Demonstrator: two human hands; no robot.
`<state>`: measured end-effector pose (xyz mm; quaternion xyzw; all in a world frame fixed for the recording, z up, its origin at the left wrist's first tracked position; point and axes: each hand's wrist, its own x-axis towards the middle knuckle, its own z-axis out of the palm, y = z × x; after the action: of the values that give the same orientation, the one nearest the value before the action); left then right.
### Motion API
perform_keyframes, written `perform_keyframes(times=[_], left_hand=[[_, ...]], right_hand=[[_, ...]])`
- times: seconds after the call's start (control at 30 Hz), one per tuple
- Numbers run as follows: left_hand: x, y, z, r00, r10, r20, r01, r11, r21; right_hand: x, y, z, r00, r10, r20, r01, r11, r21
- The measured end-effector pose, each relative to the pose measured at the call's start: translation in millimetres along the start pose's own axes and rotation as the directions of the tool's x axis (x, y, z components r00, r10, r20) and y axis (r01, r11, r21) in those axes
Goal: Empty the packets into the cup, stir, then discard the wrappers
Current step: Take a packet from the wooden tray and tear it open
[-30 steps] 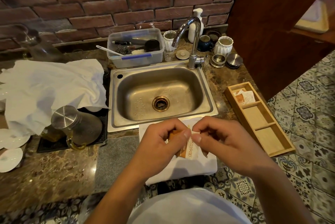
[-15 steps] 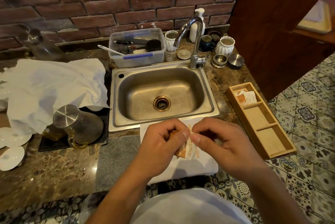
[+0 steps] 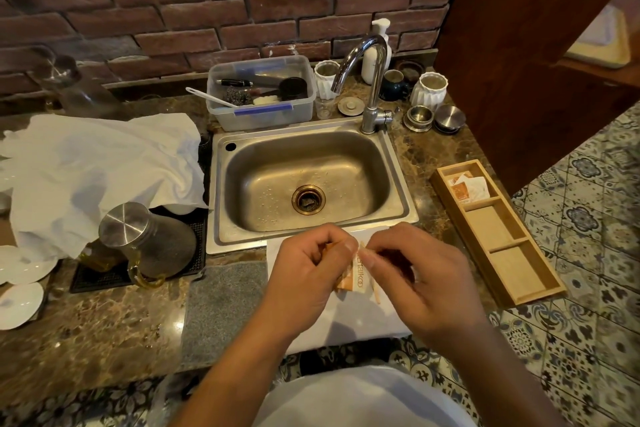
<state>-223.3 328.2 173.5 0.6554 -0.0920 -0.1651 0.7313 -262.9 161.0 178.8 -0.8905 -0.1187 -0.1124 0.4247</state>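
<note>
Both my hands pinch the top of an orange and white packet (image 3: 353, 279) in front of the sink. My left hand (image 3: 308, 274) grips its left side and my right hand (image 3: 412, 274) grips its right top corner. A thin wooden stir stick (image 3: 374, 288) hangs down next to the packet from my right hand. The hands hover over a white napkin (image 3: 360, 322) at the counter's front edge. More packets (image 3: 465, 186) lie in the far compartment of a wooden tray (image 3: 502, 246) on the right. No cup shows under my hands.
A steel sink (image 3: 304, 184) with a tap (image 3: 372, 80) lies just beyond my hands. A glass jug with steel lid (image 3: 145, 243) stands at the left beside a crumpled white cloth (image 3: 97, 170). A plastic tub (image 3: 259, 94) and white cups (image 3: 429, 89) line the back wall.
My two hands stay closed on the packet and have drawn a little closer together at its top. The view has shifted slightly.
</note>
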Motion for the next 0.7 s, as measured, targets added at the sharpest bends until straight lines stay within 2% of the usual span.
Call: perform_keyframes(times=[0.1,0.2,0.43,0.57,0.7], left_hand=[[0,2,-3,1.0,-0.009,0.013,0.009,1.0,0.021],[1,5,-5,0.999,0.014,0.033,-0.016,0.999,0.048],[5,3,-16,0.988,-0.029,0.153,0.027,1.0,0.015],[10,3,-17,0.983,-0.029,0.179,0.025,0.999,0.025],[15,-1,-15,0.98,-0.06,0.19,0.061,0.998,-0.003]], right_hand=[[2,-1,-6,0.982,0.176,0.074,-0.187,0.964,0.191],[2,1,-7,0.949,0.238,0.206,-0.29,0.916,0.276],[6,9,-2,0.944,0.209,0.255,-0.309,0.832,0.461],[13,14,-5,0.913,0.193,0.361,-0.358,0.802,0.478],[17,19,-6,0.897,0.191,0.399,-0.361,0.838,0.41]])
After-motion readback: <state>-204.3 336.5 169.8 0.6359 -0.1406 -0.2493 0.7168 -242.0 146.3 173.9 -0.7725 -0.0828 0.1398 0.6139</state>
